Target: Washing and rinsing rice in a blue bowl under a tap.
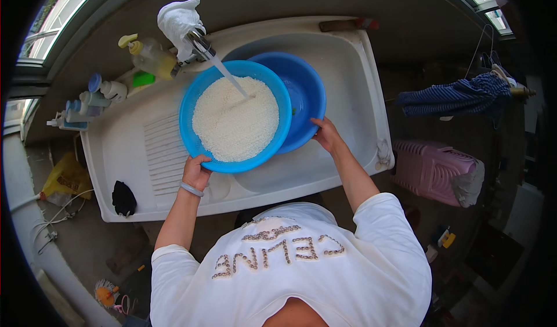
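Observation:
My left hand (197,173) grips the near rim of a light blue plastic basin (188,129), which looks like a strainer. White rice (235,131) fills much of it. Water runs from a metal faucet (200,44) onto the grains; a white cloth (179,20) is wrapped about the faucet's top. A darker blue plastic basin (311,92) sits to the right, partly hidden by the lighter one. With thumb and fingers on its right rim, my right hand (327,134) holds this darker basin. A small green bit (294,110) shows inside it.
Both basins are over a white laundry sink (352,131) with a ribbed washboard (165,153). A soap pump bottle (152,59), green sponge (142,79) and several bottles line the back left edge. A black cloth (124,198) lies front left; a brush (341,25) rests back right.

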A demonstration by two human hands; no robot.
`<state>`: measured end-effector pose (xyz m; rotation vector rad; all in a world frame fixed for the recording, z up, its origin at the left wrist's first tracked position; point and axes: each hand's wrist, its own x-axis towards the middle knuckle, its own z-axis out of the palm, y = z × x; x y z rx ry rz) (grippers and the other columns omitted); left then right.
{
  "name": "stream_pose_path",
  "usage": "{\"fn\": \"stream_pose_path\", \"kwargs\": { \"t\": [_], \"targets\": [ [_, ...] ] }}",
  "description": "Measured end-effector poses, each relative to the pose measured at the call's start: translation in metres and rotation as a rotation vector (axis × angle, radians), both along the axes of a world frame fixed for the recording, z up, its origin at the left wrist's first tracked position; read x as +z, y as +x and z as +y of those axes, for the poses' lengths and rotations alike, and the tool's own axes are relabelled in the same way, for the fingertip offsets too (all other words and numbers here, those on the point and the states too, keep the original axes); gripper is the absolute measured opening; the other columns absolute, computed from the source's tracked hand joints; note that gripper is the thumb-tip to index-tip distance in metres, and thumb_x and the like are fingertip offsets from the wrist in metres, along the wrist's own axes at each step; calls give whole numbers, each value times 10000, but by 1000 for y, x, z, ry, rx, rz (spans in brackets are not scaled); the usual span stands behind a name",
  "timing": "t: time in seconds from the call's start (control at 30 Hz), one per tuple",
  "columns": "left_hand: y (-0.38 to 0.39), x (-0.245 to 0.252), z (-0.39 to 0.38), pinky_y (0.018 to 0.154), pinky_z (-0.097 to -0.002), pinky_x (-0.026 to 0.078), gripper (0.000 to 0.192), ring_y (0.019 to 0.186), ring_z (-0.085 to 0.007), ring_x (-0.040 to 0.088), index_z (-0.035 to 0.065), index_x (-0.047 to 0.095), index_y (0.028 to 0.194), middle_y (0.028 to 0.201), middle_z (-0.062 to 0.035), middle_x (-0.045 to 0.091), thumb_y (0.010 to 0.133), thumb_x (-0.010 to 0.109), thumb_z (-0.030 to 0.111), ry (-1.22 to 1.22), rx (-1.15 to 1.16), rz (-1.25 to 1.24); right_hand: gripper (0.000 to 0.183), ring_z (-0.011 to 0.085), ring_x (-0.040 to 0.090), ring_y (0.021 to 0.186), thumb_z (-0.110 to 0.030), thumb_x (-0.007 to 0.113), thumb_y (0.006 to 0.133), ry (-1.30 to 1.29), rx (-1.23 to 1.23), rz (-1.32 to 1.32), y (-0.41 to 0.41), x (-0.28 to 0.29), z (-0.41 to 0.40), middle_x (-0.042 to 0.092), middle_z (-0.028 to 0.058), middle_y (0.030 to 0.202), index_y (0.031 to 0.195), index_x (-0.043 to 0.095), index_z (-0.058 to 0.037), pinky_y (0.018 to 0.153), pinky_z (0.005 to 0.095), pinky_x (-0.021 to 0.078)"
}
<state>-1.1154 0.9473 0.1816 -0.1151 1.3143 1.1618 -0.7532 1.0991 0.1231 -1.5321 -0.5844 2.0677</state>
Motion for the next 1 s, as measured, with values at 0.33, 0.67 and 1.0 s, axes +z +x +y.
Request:
{"fn": "stream_pose_path", "kwargs": {
  "t": [0.33,0.67,1.0],
  "targets": [
    [68,-15,47,834,-428,490,491,1023,-261,524,63,452,1182,1126,-86,514,719,488,-96,-27,13,-134,807,253,474,1189,-709,314,856,-13,-95,53,-4,5,2,420,98,1382,1388,345,-104,965,476,382],
    [99,-66,68,994,-479,403,516,1163,-321,459,15,412,1243,1258,-143,469,747,468,-118,-85,79,-221,850,257,414,1248,-735,316,835,-54,-165,24,-11,-6,4,398,87,1402,1414,305,-112,1007,450,343],
    [106,-43,83,982,-480,414,382,1164,-321,478,-32,400,1235,1272,-188,468,860,454,18,-60,132,-234,584,196,564,1006,-449,599,855,-27,-217,13,-2,-19,11,575,84,1148,1257,473,-45,821,344,477]
  ]
}}
